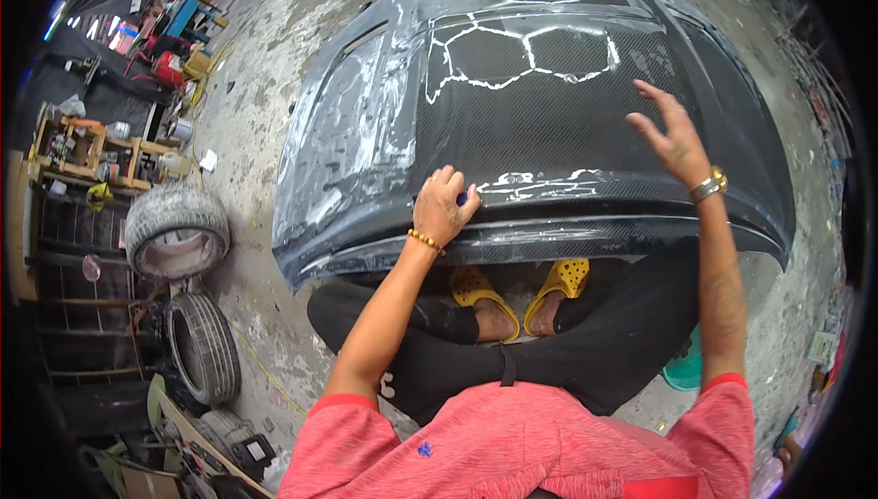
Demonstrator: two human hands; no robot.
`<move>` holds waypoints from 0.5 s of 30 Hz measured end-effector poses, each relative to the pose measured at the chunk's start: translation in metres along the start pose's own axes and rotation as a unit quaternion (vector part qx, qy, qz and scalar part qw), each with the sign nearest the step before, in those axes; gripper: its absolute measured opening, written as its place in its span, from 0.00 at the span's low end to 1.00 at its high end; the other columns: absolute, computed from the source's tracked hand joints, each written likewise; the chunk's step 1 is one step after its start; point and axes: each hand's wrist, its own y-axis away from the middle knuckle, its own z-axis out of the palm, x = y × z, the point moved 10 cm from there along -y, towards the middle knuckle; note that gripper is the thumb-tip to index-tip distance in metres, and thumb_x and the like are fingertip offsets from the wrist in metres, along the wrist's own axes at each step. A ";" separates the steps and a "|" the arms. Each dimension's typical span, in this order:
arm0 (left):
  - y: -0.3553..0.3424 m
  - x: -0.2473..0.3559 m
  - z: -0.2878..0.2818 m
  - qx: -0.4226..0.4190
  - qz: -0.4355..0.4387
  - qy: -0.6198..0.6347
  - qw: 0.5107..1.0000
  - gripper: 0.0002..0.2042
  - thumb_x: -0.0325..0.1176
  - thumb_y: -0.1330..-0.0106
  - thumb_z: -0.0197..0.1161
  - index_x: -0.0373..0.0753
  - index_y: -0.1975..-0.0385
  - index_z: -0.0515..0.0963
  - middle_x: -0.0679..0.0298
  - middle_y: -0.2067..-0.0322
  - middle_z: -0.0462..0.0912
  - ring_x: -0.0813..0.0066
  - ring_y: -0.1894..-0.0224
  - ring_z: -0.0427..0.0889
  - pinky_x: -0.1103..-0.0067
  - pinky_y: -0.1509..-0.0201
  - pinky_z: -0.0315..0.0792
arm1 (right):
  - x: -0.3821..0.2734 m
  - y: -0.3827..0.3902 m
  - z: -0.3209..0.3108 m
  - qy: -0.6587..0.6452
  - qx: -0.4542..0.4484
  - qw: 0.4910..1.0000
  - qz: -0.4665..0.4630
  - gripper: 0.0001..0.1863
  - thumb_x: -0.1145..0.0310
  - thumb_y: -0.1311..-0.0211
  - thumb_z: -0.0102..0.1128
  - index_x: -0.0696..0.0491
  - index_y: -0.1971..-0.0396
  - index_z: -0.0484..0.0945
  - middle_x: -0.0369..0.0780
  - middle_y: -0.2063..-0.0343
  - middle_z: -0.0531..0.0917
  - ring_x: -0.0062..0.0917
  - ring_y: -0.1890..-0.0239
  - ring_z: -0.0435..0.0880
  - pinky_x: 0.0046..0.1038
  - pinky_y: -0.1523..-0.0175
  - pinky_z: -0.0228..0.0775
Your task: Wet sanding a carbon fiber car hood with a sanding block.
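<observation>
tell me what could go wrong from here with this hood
The right hand is raised over the glossy hood; if it drops, its watch might scratch the surface.

The left hand is at the near edge, so its beaded bracelet could scuff there.

The clogs sit close to that edge; a shifting hood might knock them.

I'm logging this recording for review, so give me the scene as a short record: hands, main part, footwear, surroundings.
Left hand: closed around a small dark-blue object, mostly hidden, near the hood's closest edge
Right hand: empty, fingers spread, over the hood
Main part: shiny car hood, weave pattern in middle
Footwear: yellow clogs
Floor, left: tyres
</observation>
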 end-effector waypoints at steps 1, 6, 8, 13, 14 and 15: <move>0.000 0.000 -0.002 0.029 0.010 0.003 1.000 0.10 0.32 0.39 0.67 0.36 0.74 0.73 0.54 0.69 0.75 0.51 0.64 0.77 0.62 0.57 0.74 | 0.035 0.000 -0.009 0.059 0.010 0.998 0.029 0.31 0.54 0.31 0.67 0.53 0.34 0.74 0.50 0.40 0.79 0.44 0.38 0.78 0.39 0.31 0.67; -0.025 -0.007 0.016 0.025 0.046 -0.014 0.999 0.09 0.31 0.43 0.67 0.36 0.75 0.72 0.55 0.70 0.74 0.54 0.65 0.77 0.65 0.58 0.73 | 0.167 0.040 0.024 0.321 -0.018 0.931 0.174 0.37 0.39 0.27 0.52 0.36 0.23 0.59 0.43 0.23 0.58 0.50 0.23 0.56 0.60 0.26 0.50; -0.057 -0.012 0.023 0.022 0.079 -0.023 0.996 0.09 0.30 0.44 0.67 0.37 0.76 0.72 0.56 0.70 0.74 0.55 0.65 0.77 0.65 0.59 0.72 | 0.198 0.056 0.036 0.340 -0.022 0.911 0.234 0.39 0.36 0.27 0.48 0.32 0.21 0.55 0.39 0.19 0.51 0.50 0.20 0.49 0.65 0.25 0.44; -0.205 -0.032 0.018 0.107 0.166 -0.024 0.980 0.08 0.30 0.45 0.65 0.38 0.77 0.71 0.54 0.73 0.74 0.52 0.70 0.77 0.61 0.66 0.73 | 0.197 0.062 0.035 0.302 0.036 0.933 0.190 0.39 0.37 0.27 0.47 0.31 0.20 0.54 0.35 0.18 0.48 0.48 0.19 0.46 0.67 0.24 0.36; -0.244 -0.051 0.022 0.093 0.106 -0.043 0.989 0.09 0.32 0.42 0.64 0.37 0.76 0.71 0.53 0.73 0.75 0.49 0.70 0.79 0.58 0.64 0.75 | 0.193 0.060 0.034 0.311 0.036 0.933 0.178 0.39 0.37 0.27 0.48 0.31 0.20 0.54 0.35 0.18 0.48 0.48 0.19 0.46 0.67 0.24 0.36; -0.276 -0.061 0.017 0.121 0.077 -0.049 0.988 0.10 0.35 0.40 0.63 0.37 0.76 0.73 0.52 0.72 0.78 0.47 0.68 0.80 0.57 0.61 0.76 | 0.193 0.060 0.033 0.311 0.030 0.932 0.186 0.39 0.37 0.27 0.48 0.31 0.20 0.54 0.35 0.18 0.48 0.48 0.19 0.46 0.68 0.24 0.36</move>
